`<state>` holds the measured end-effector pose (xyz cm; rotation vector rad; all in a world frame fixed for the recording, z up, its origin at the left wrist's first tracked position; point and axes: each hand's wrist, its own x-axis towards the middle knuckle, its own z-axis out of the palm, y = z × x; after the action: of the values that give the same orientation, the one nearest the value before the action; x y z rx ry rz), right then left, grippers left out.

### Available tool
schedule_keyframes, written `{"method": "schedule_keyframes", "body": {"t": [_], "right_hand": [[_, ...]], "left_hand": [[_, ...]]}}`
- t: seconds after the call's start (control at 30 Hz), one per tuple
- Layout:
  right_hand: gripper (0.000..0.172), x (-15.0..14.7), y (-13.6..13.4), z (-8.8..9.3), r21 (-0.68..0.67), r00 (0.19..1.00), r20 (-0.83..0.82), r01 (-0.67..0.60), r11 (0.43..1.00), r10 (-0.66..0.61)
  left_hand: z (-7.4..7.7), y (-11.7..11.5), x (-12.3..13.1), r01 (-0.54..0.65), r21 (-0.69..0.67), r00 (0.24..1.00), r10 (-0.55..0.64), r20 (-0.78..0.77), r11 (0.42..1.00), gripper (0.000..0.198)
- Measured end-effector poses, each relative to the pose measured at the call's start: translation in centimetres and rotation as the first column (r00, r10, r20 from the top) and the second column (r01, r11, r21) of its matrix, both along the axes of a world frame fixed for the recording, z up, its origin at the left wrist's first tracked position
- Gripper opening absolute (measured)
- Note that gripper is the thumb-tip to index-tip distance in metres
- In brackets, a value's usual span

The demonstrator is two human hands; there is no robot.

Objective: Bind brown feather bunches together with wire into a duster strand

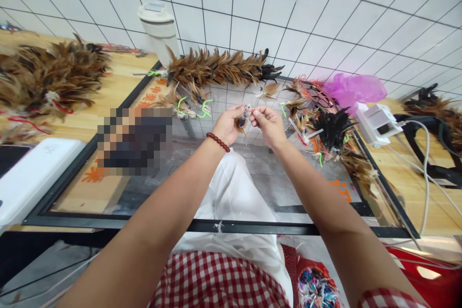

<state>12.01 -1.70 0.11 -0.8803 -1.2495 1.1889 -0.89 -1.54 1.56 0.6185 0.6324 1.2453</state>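
Note:
Over the glass tabletop my left hand [227,126], with a dark red bead bracelet [218,142] at its wrist, is closed on a small feather bunch [240,125]. Brown and dark feather tips hang below its fingers. Right beside it, my right hand [270,126] pinches a thin red string [251,111] at the pale quill end of the bunch; the fingers hide most of the string. Just beyond the hands lies a loose brown feather tuft [269,90]. Behind that stretches a long brown feather strip [216,68] with black feathers at its right end.
Feather bunches with green ties [195,108] lie left of the hands. To the right are black feathers [331,127], red strings [315,90] and purple mesh [355,87]. A white lidded container [159,33] stands near the tiled wall. White adapters [378,122] trail cables. More brown feathers [54,72] spread far left.

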Motion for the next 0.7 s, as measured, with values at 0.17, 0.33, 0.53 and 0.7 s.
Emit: {"method": "schedule_keyframes", "body": {"t": [0.17, 0.33, 0.53, 0.7], "right_hand": [[0.037, 1.1, 0.6, 0.0, 0.0, 0.999, -0.005, 0.045, 0.999, -0.045], [0.037, 1.9, 0.9, 0.3, 0.005, 0.993, -0.018, 0.119, 0.993, -0.119], [0.028, 1.2, -0.3, 0.6, 0.132, 0.961, 0.222, 0.14, 0.981, -0.167], [0.029, -1.0, -1.4, 0.3, 0.073, 0.919, 0.374, 0.101, 0.992, -0.121]], "left_hand": [[0.0, 0.0, 0.2, 0.016, -0.016, 1.0, -0.016, 0.001, 1.0, 0.005], [-0.3, 0.0, 0.3, 0.016, 0.034, 0.998, -0.014, -0.056, 0.999, 0.002], [-0.1, 0.2, 0.3, -0.11, 0.005, 0.994, 0.11, -0.003, 0.994, 0.006], [-0.2, 0.3, 0.6, -0.19, -0.018, 0.982, 0.19, 0.014, 0.982, 0.011]]}}
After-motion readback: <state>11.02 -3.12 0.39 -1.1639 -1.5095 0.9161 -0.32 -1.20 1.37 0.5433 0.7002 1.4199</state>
